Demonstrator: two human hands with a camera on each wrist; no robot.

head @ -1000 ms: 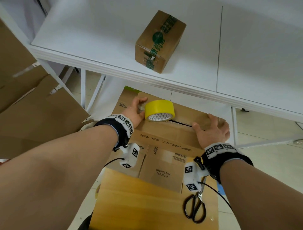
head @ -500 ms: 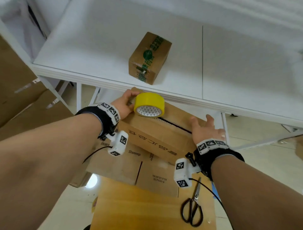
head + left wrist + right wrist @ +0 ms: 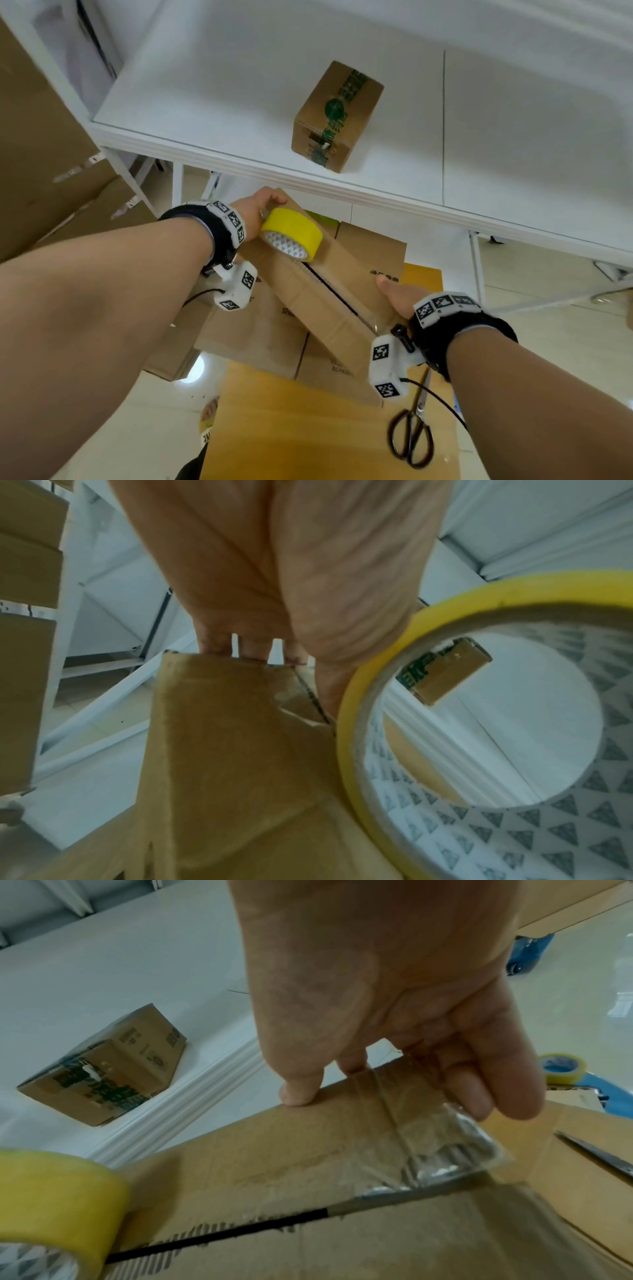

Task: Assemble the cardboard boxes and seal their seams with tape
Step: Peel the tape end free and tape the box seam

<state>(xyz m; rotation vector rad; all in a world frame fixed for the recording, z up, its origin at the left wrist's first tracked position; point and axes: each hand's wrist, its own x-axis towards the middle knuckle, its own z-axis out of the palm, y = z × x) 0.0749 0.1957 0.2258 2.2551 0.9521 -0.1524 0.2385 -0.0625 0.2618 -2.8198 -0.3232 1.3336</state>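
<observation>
Head view: taping the top seam of a cardboard box, part done.
The box is held tilted above a wooden tabletop. The left hand grips its far end beside the yellow tape roll, which rests on the seam; the right hand grips the near end, fingers pressing down the clear tape end. The seam's dark gap still shows, so next, probably, smoothing the strip and cutting it with the scissors.

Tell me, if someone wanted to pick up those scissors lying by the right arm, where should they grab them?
Probably by the black loop handles. The scissors lie flat on the yellow board, closed, handles toward the person and blades pointing away, toward the right hand. Coming from above at the near end suits fingers, and keeps them off the blades.
</observation>
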